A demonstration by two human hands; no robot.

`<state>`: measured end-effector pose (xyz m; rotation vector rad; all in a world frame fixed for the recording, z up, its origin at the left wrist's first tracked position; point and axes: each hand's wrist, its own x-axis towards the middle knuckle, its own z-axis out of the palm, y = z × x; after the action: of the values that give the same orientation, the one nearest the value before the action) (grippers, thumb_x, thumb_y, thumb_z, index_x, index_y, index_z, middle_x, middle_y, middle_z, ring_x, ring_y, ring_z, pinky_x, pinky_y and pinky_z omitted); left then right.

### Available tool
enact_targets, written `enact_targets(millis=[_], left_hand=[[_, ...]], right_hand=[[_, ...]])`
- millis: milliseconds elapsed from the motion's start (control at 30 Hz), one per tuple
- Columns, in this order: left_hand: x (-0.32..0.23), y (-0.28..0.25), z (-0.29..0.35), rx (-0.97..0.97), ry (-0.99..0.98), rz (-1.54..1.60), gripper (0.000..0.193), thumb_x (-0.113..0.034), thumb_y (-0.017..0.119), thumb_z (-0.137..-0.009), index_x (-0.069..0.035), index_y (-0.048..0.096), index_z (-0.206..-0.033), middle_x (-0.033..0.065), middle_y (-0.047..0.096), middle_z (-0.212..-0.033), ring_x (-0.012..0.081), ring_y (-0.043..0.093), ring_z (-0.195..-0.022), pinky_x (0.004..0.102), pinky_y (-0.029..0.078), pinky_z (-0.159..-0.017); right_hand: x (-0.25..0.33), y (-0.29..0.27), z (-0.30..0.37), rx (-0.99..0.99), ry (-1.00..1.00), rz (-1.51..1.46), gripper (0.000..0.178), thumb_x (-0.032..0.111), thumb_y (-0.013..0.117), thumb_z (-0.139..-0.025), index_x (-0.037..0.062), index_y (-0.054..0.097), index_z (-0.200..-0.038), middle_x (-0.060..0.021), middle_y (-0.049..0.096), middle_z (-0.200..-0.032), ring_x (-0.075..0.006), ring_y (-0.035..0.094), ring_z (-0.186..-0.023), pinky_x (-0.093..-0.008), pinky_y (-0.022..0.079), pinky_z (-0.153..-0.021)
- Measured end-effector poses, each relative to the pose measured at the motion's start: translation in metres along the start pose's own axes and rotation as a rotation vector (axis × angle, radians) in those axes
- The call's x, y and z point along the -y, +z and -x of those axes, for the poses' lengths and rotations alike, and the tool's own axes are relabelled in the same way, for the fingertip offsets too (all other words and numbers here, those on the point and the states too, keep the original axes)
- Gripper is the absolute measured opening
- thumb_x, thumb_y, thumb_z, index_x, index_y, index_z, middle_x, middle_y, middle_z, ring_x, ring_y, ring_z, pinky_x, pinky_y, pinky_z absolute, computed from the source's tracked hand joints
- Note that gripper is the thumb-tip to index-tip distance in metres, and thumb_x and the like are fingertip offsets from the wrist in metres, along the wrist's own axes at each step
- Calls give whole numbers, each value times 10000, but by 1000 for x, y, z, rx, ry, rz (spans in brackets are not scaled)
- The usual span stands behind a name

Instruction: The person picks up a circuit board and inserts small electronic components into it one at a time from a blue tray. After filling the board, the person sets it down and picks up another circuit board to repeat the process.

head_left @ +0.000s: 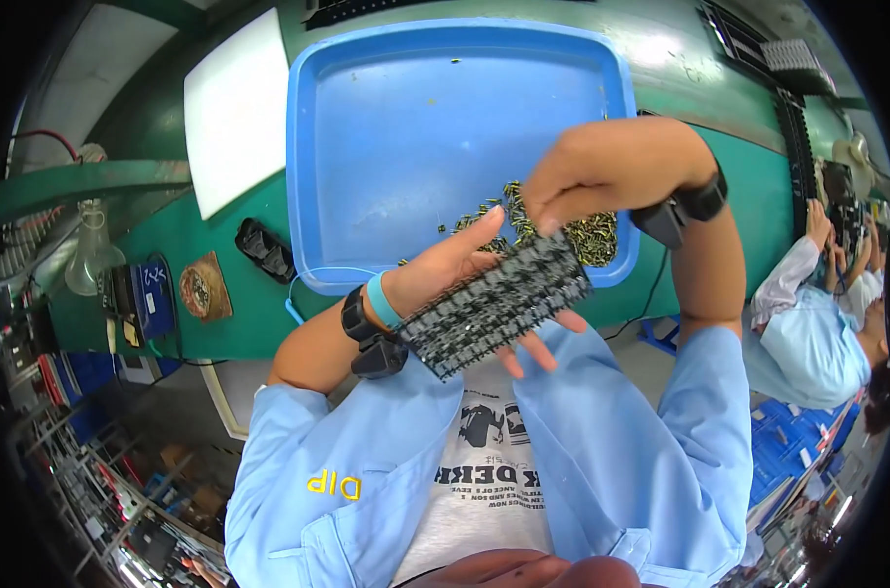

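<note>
A dark rectangular circuit board panel (499,304), covered in rows of small parts, lies tilted across my left hand (430,274). The thumb runs along its far edge, and fingertips show past its near edge. My right hand (612,167) is bent down over the panel's far right corner with its fingers pinched together; whatever sits between them is too small or hidden to name. Behind both hands stands a shallow blue tray (313,147). Small yellow-green and black components (594,240) are heaped in its near right corner, partly hidden by the right hand, with looser ones toward the middle.
The green table (710,176) carries a white sheet (234,113) left of the tray. A black clip-like object (266,250), a round coil on a square base (205,287) and a blue box (153,299) are on the left. Another person (808,323) works at far right.
</note>
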<state>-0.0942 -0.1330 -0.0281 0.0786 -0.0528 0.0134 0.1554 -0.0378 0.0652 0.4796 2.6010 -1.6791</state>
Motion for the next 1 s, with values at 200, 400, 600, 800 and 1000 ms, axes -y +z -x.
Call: enact_targets(millis=[200, 400, 600, 800, 1000], left_hand=[[-19, -1, -5, -4, 268, -13, 926, -755, 313, -1065, -119, 160, -1721, 339, 367, -1641, 568, 510, -1403, 688, 542, -1036], [-32, 19, -8, -350, 573, -203, 843, -729, 315, -1079, -267, 64, -1738, 312, 302, -1686, 513, 474, -1457, 771, 453, -1089], [-40, -21, -8, -174, 625, -54, 783, -693, 290, -1099, -282, 95, -1736, 281, 330, -1687, 476, 447, -1487, 800, 392, -1123], [-40, -19, -16, -216, 622, -22, 784, -700, 253, -1099, -250, 140, -1731, 268, 354, -1681, 460, 480, -1465, 798, 347, -1158], [-37, -34, -24, -273, 622, -25, 787, -692, 247, -1102, -203, 193, -1717, 268, 426, -1629, 457, 517, -1427, 750, 361, -1175]], right_hand=[[-15, 15, 13, -730, 272, 436, 125, 131, 696, -1000, 9, 683, -978, -127, 666, -848, -356, 616, -766, -423, 510, -721], [-46, 104, 30, -725, 675, 589, 178, 106, 743, -865, 52, 702, -1029, -116, 684, -936, -357, 695, -886, -470, 551, -758], [-76, 100, 17, -771, 601, 560, 155, 103, 737, -870, 50, 679, -1005, -121, 658, -940, -350, 678, -891, -463, 546, -774], [-85, 94, 18, -660, 532, 577, 108, 88, 716, -876, 50, 664, -961, -127, 627, -936, -355, 660, -889, -462, 538, -780], [-98, 91, 18, -692, 518, 556, 93, 77, 715, -851, 52, 669, -928, -122, 630, -922, -365, 660, -886, -470, 538, -757]])
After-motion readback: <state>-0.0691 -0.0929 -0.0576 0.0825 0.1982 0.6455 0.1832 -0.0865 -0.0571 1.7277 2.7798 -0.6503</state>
